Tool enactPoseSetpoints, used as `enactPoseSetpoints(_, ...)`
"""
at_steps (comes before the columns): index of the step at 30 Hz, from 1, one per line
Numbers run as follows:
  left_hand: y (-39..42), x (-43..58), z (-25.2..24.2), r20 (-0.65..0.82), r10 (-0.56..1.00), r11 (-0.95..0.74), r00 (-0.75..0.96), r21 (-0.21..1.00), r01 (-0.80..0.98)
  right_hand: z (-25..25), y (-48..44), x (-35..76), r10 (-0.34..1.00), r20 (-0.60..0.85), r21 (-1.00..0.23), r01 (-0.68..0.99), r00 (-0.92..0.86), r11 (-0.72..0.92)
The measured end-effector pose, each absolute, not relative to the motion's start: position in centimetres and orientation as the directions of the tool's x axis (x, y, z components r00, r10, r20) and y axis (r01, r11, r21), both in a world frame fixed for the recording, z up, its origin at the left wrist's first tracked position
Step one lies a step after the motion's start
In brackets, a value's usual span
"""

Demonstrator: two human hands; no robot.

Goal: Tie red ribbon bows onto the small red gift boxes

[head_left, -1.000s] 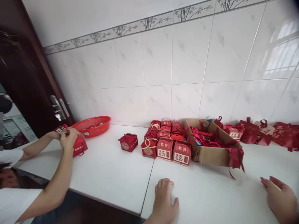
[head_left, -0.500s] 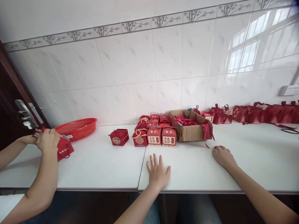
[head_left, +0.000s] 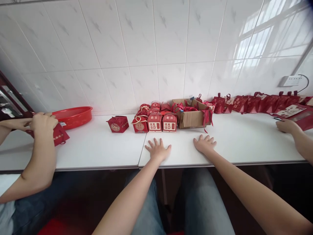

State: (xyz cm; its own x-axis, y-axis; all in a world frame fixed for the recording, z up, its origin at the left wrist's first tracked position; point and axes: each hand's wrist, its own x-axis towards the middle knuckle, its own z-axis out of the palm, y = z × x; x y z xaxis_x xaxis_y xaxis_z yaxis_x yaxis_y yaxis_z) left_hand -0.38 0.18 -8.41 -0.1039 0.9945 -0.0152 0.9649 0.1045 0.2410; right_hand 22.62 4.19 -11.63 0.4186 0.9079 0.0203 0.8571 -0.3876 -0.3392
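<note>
My left hand (head_left: 157, 150) lies flat on the white table (head_left: 97, 150) with its fingers spread, holding nothing. Just beyond its fingertips stands a cluster of red gift boxes (head_left: 155, 123), some with cord handles. My right hand (head_left: 205, 144) also rests palm down, fingers apart, in front of a cardboard box (head_left: 194, 120). That box holds a tangle of red ribbons (head_left: 187, 107), and some hang over its right side. A single red box with a round gold emblem (head_left: 118, 124) sits apart, left of the cluster.
At the left, a co-worker's hands (head_left: 42, 125) hold a red box (head_left: 60, 134) by a red plastic basin (head_left: 75, 118). On the right, another person's hand (head_left: 290, 126) is at a red package (head_left: 302, 116). Red bags (head_left: 251, 104) line the tiled wall.
The view has tilted down. My right hand has slid left, closer to my left hand, and its fingers are spread. Another person's hand with a red package has come in at the right.
</note>
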Motion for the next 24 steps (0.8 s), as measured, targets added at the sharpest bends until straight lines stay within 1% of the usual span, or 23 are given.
enactPoseSetpoints(2,0.1,-0.3,-8.4,-0.017,0.995,0.102,-0.101,0.239,0.966,-11.3,4.4,20.0,0.922,-0.004,-0.330,0.870,0.387,-0.366)
enactPoseSetpoints(9,0.7,0.2,-8.1,-0.039,0.993,0.119,-0.113,0.214,0.970,-9.8,5.4,13.2,0.978,-0.051,-0.318,0.925,0.201,-0.207)
enactPoseSetpoints(17,1.7,0.5,-7.9,-0.050,0.990,0.139,-0.132,0.195,0.971,-9.2,6.1,13.2,0.979,-0.072,-0.287,0.936,0.190,-0.203)
enactPoseSetpoints(24,2.4,0.2,-7.9,-0.043,0.991,0.134,-0.128,0.193,0.972,-9.0,5.9,13.2,0.980,-0.061,-0.293,0.936,0.188,-0.198)
